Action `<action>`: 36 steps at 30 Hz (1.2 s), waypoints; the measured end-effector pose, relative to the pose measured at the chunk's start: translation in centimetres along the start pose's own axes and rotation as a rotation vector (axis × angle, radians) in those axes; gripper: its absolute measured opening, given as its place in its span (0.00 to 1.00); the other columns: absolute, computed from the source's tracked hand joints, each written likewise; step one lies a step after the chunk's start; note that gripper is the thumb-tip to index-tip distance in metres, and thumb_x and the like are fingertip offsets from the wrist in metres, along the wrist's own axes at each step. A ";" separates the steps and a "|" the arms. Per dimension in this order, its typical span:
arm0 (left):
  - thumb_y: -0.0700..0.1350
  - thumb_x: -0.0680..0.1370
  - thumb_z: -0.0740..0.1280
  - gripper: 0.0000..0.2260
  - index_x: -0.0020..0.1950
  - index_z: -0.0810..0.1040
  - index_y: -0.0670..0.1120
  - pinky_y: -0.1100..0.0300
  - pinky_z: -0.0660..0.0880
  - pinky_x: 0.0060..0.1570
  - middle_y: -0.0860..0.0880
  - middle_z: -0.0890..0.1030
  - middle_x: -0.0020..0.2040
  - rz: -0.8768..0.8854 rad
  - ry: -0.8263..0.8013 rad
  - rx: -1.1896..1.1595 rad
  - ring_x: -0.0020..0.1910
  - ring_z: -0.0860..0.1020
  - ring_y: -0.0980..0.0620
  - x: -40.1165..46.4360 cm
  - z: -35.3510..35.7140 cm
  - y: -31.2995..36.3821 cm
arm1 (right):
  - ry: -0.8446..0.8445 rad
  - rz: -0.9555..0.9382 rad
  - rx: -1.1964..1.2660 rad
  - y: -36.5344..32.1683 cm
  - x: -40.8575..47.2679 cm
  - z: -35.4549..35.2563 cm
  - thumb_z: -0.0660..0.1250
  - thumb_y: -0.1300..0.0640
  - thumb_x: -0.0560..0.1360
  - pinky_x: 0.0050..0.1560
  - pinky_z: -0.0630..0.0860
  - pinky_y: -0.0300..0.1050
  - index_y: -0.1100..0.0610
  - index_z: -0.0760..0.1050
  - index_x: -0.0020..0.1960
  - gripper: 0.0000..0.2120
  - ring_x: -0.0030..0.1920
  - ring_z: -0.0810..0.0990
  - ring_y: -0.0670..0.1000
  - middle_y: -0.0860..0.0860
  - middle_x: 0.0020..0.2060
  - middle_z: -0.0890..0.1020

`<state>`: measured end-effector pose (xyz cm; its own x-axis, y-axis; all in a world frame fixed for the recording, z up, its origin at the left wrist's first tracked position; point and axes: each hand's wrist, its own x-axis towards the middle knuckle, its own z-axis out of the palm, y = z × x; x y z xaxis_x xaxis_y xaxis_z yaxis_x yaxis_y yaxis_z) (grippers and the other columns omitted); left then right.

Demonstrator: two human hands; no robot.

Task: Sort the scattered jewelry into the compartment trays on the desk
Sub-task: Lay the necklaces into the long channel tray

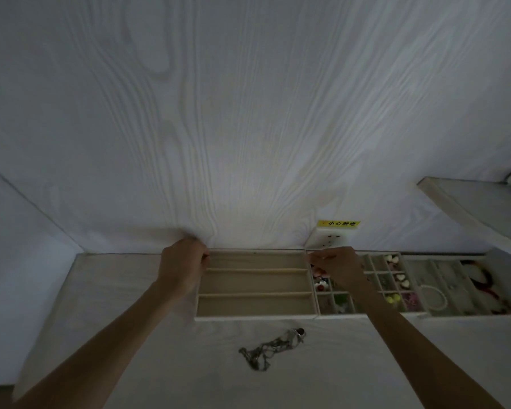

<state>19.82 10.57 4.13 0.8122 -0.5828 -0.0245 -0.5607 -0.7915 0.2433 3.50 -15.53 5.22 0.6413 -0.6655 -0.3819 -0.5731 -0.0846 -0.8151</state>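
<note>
my left hand grips the long-slot tray's far left corner, my right hand pinches at its far right corner, covering part of the grid tray beside it, a tangled chain lies on the desk nearer me, and a yellow label above the wall socket is too blurred to read.

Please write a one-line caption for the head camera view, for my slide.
Both hands, left and right, hold the far corners of the long-slot tray; a tangled chain lies on the desk.
</note>
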 end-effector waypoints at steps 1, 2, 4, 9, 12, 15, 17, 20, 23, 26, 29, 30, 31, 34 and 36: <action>0.48 0.77 0.64 0.09 0.43 0.82 0.48 0.57 0.74 0.42 0.50 0.83 0.44 -0.012 -0.002 0.012 0.46 0.80 0.48 0.0 0.0 0.1 | -0.041 0.033 0.021 -0.1 0.1 -0.1 0.71 0.67 0.70 0.31 0.81 0.39 0.67 0.82 0.42 0.03 0.25 0.81 0.48 0.53 0.25 0.82; 0.46 0.76 0.64 0.09 0.40 0.81 0.47 0.56 0.74 0.41 0.49 0.82 0.42 -0.023 -0.012 0.023 0.44 0.80 0.47 0.0 0.1 0.2 | -0.094 0.066 0.052 -0.2 0.2 -0.3 0.69 0.69 0.71 0.33 0.81 0.40 0.69 0.81 0.43 0.03 0.26 0.81 0.48 0.54 0.26 0.82; 0.44 0.76 0.63 0.09 0.37 0.79 0.46 0.56 0.73 0.40 0.48 0.82 0.40 -0.051 -0.037 0.033 0.42 0.81 0.46 0.0 0.2 0.4 | -0.210 0.137 0.168 -0.7 0.3 -0.5 0.63 0.73 0.73 0.36 0.82 0.41 0.71 0.78 0.45 0.05 0.27 0.82 0.49 0.56 0.28 0.82; 0.45 0.74 0.64 0.08 0.37 0.78 0.45 0.56 0.73 0.41 0.45 0.81 0.40 -0.123 -0.044 0.042 0.43 0.81 0.43 0.3 0.4 0.7 | -0.229 0.131 0.080 -1.6 0.6 0.0 0.65 0.72 0.74 0.27 0.78 0.36 0.67 0.79 0.42 0.05 0.24 0.81 0.47 0.54 0.24 0.81; 0.45 0.74 0.65 0.07 0.40 0.79 0.45 0.55 0.73 0.42 0.45 0.81 0.42 -0.138 -0.033 0.053 0.45 0.81 0.43 0.6 0.5 0.8 | -0.168 0.055 -0.025 -1.6 0.7 0.1 0.68 0.71 0.72 0.24 0.75 0.34 0.69 0.81 0.43 0.03 0.23 0.79 0.47 0.54 0.25 0.80; 0.46 0.74 0.66 0.06 0.44 0.80 0.45 0.55 0.73 0.44 0.45 0.82 0.46 -0.139 -0.021 0.065 0.49 0.80 0.43 0.9 0.5 0.9 | -0.070 -0.001 -0.106 -1.0 0.8 0.4 0.71 0.69 0.70 0.26 0.76 0.38 0.62 0.82 0.37 0.05 0.25 0.79 0.52 0.53 0.24 0.81; 0.48 0.75 0.67 0.07 0.45 0.80 0.45 0.55 0.74 0.45 0.46 0.82 0.46 -0.139 -0.020 0.070 0.49 0.81 0.43 1.1 0.6 0.9 | 0.017 -0.105 -0.270 -0.5 0.8 0.7 0.74 0.63 0.69 0.36 0.79 0.40 0.58 0.84 0.40 0.02 0.30 0.80 0.50 0.51 0.29 0.83; 0.50 0.75 0.67 0.08 0.44 0.81 0.45 0.55 0.74 0.44 0.46 0.82 0.45 -0.139 -0.021 0.061 0.47 0.81 0.44 1.1 0.7 0.8 | 0.096 -0.227 -0.449 -0.4 0.3 1.1 0.75 0.56 0.68 0.42 0.76 0.38 0.56 0.85 0.44 0.06 0.36 0.81 0.48 0.52 0.37 0.85; 0.50 0.76 0.66 0.09 0.43 0.81 0.45 0.56 0.74 0.42 0.46 0.82 0.43 -0.122 -0.023 0.061 0.45 0.81 0.45 0.9 1.0 0.7 | 0.092 -0.242 -0.525 -0.4 0.1 1.3 0.72 0.54 0.71 0.45 0.77 0.42 0.54 0.84 0.47 0.06 0.41 0.83 0.50 0.53 0.43 0.86; 0.50 0.76 0.65 0.10 0.43 0.81 0.45 0.56 0.73 0.42 0.46 0.82 0.43 -0.122 -0.043 0.071 0.46 0.81 0.45 0.7 0.9 0.7 | 0.073 -0.271 -0.635 -0.1 0.2 1.5 0.69 0.53 0.73 0.45 0.75 0.40 0.52 0.84 0.49 0.07 0.45 0.82 0.50 0.50 0.47 0.85; 0.49 0.76 0.64 0.09 0.43 0.80 0.46 0.56 0.73 0.42 0.46 0.82 0.44 -0.121 -0.047 0.084 0.47 0.81 0.44 0.6 0.7 0.9 | 0.052 -0.300 -0.686 0.1 0.4 1.8 0.68 0.51 0.74 0.45 0.74 0.42 0.50 0.83 0.50 0.08 0.47 0.82 0.50 0.49 0.47 0.85; 0.48 0.76 0.64 0.09 0.43 0.80 0.46 0.56 0.73 0.43 0.46 0.82 0.45 -0.121 -0.044 0.095 0.47 0.81 0.44 0.6 0.6 0.9 | 0.041 -0.319 -0.715 0.1 0.4 1.9 0.68 0.50 0.74 0.46 0.76 0.43 0.50 0.83 0.50 0.08 0.48 0.82 0.50 0.49 0.48 0.85; 0.48 0.76 0.64 0.08 0.43 0.81 0.46 0.56 0.72 0.42 0.46 0.82 0.45 -0.117 -0.043 0.106 0.47 0.81 0.45 0.6 0.6 0.9 | 0.030 -0.330 -0.744 0.1 0.3 2.0 0.67 0.50 0.75 0.47 0.77 0.45 0.49 0.83 0.51 0.08 0.48 0.82 0.50 0.49 0.49 0.84; 0.47 0.77 0.64 0.08 0.43 0.81 0.47 0.57 0.71 0.41 0.47 0.82 0.45 -0.102 -0.040 0.108 0.46 0.80 0.46 0.6 0.4 0.8 | 0.018 -0.354 -0.816 -0.2 0.2 2.2 0.65 0.50 0.76 0.49 0.76 0.46 0.50 0.82 0.53 0.10 0.50 0.81 0.51 0.49 0.50 0.84; 0.47 0.77 0.64 0.08 0.43 0.81 0.47 0.57 0.72 0.42 0.48 0.82 0.45 -0.104 -0.035 0.097 0.46 0.80 0.46 0.6 0.4 0.7 | 0.013 -0.377 -0.864 -0.2 0.2 2.2 0.63 0.50 0.77 0.49 0.76 0.45 0.50 0.82 0.53 0.10 0.50 0.81 0.51 0.49 0.49 0.83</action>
<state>19.88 9.62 3.92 0.8614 -0.5017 -0.0792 -0.4883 -0.8610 0.1426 4.92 -14.02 4.34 0.8589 -0.4898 -0.1495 -0.5119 -0.8133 -0.2766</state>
